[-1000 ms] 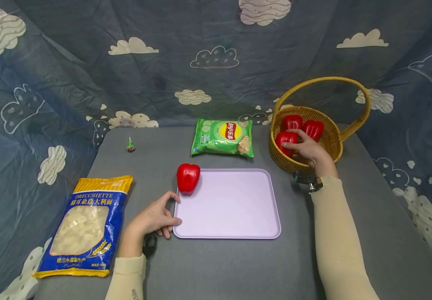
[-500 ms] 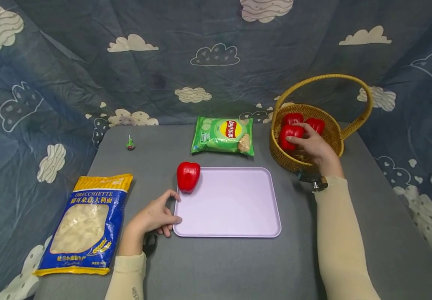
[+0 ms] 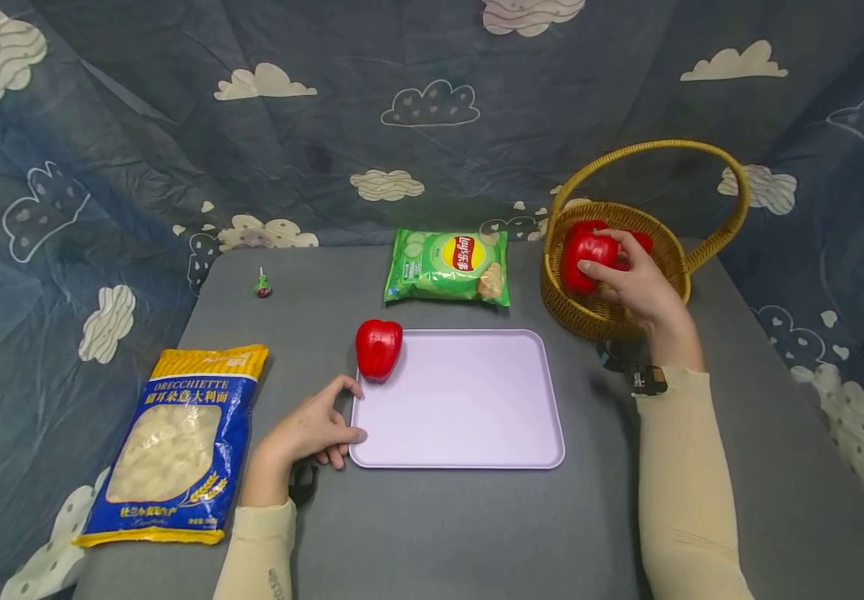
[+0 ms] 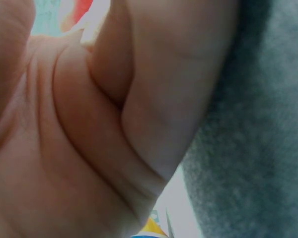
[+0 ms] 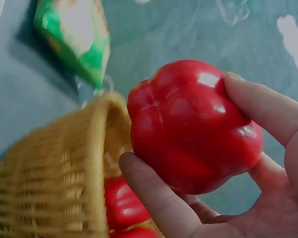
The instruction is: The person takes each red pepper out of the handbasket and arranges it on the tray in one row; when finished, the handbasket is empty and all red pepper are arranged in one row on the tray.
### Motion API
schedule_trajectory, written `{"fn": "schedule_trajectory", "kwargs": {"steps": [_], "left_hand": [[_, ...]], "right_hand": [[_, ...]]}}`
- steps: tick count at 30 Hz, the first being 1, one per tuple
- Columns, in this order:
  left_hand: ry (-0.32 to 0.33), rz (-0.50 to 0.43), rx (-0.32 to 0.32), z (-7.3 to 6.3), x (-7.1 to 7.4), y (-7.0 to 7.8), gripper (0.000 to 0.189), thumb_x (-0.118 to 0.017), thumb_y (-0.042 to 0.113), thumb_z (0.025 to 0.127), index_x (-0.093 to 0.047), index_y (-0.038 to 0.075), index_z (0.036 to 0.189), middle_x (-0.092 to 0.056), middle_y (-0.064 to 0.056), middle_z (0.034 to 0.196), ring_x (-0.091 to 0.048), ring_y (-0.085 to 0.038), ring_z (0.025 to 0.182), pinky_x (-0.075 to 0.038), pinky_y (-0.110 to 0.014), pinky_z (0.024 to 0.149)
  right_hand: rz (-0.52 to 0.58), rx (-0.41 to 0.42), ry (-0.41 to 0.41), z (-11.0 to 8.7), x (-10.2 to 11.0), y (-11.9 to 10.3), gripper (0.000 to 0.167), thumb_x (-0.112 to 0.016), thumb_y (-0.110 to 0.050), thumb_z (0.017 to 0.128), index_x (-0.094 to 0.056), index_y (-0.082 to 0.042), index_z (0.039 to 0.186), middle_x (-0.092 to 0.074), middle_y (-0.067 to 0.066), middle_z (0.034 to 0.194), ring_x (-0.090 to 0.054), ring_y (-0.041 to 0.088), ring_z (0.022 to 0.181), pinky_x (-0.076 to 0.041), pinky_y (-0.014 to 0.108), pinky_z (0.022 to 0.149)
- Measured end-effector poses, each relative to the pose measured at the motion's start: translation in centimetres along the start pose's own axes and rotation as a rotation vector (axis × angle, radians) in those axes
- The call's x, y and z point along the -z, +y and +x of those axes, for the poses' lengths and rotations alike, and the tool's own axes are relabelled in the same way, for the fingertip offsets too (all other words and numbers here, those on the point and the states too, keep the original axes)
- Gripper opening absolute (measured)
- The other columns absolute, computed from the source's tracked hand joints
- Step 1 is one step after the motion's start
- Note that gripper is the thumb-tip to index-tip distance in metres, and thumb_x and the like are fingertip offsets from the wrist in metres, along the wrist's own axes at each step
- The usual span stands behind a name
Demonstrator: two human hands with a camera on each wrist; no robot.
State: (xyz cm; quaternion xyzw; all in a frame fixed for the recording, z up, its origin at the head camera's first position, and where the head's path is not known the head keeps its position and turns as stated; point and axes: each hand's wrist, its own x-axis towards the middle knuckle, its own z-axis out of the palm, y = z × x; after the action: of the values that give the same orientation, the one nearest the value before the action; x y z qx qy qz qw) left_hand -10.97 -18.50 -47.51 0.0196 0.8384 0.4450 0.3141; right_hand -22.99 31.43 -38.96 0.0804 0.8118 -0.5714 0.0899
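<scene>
My right hand (image 3: 645,287) grips a red bell pepper (image 5: 193,126) between thumb and fingers, up over the wicker basket (image 3: 581,321). In the right wrist view the pepper shows above the basket's rim, and more red peppers (image 5: 124,203) lie inside. My left hand (image 3: 315,425) holds the left edge of a lilac tray (image 3: 469,400), thumb and index finger at its rim. Another red bell pepper (image 3: 379,350) lies on the tray's upper left corner. The left wrist view is mostly filled by the palm (image 4: 89,148), which hides the tray edge.
A green chip bag (image 3: 446,267) lies behind the tray, left of the basket. To the left is a blue and yellow pasta bag (image 3: 169,450). A small green and red item (image 3: 262,285) sits at the back left. The basket's tall handle (image 3: 656,146) arches over it.
My right hand has lifted the red bell pepper from among the others in the basket, moving it up and slightly right. My left hand stays at the tray.
</scene>
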Motion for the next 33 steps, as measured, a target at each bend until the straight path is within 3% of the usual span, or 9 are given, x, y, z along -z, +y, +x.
{"fn": "schedule_trajectory", "kwargs": {"steps": [1,7,13,27,33], "left_hand": [[-0.002,0.0,0.001,0.0,0.0,0.0,0.057,-0.082,0.023,0.094,-0.046,0.027,0.138,-0.071,-0.009,0.073,-0.069,-0.022,0.053,-0.055,-0.028,0.052],[0.001,0.004,-0.001,0.2,0.2,0.2,0.057,-0.081,0.022,0.094,-0.045,0.027,0.138,-0.071,-0.009,0.073,-0.069,-0.022,0.053,-0.055,-0.028,0.052],[-0.004,0.004,-0.003,0.3,0.4,0.3,0.057,-0.081,0.022,0.095,-0.045,0.027,0.138,-0.071,-0.009,0.074,-0.07,-0.022,0.053,-0.055,-0.027,0.052],[-0.016,0.002,0.004,0.3,0.4,0.2,0.057,-0.081,0.023,0.095,-0.045,0.027,0.139,-0.071,-0.009,0.074,-0.069,-0.022,0.053,-0.056,-0.027,0.053],[-0.014,0.004,-0.002,0.2,0.3,0.0,0.058,-0.081,0.022,0.094,-0.045,0.026,0.139,-0.071,-0.009,0.074,-0.07,-0.022,0.053,-0.055,-0.027,0.052]], "right_hand": [[0.002,0.009,-0.001,-0.4,-0.2,-0.3,0.077,-0.075,-0.044,0.097,-0.028,-0.034,0.158,-0.018,0.014,0.17,-0.025,0.038,0.154,-0.059,0.017,0.083],[0.001,0.054,-0.003,-2.8,-2.0,-2.1,0.074,-0.077,-0.042,0.097,-0.031,-0.039,0.155,-0.025,0.009,0.166,-0.027,0.034,0.152,-0.06,0.023,0.089],[-0.004,0.095,-0.033,-4.3,-3.9,-3.1,0.073,-0.078,-0.037,0.096,-0.034,-0.036,0.155,-0.031,0.009,0.164,-0.031,0.032,0.149,-0.06,0.026,0.09],[0.039,0.145,-0.185,-4.6,-9.8,-3.9,0.065,-0.077,-0.024,0.097,-0.041,-0.025,0.151,-0.038,0.013,0.16,-0.041,0.037,0.145,-0.06,0.029,0.091],[0.026,0.164,-0.257,-4.2,-12.6,-3.8,0.062,-0.075,-0.021,0.097,-0.043,-0.018,0.15,-0.045,0.017,0.154,-0.055,0.04,0.131,-0.063,0.035,0.089]]}}
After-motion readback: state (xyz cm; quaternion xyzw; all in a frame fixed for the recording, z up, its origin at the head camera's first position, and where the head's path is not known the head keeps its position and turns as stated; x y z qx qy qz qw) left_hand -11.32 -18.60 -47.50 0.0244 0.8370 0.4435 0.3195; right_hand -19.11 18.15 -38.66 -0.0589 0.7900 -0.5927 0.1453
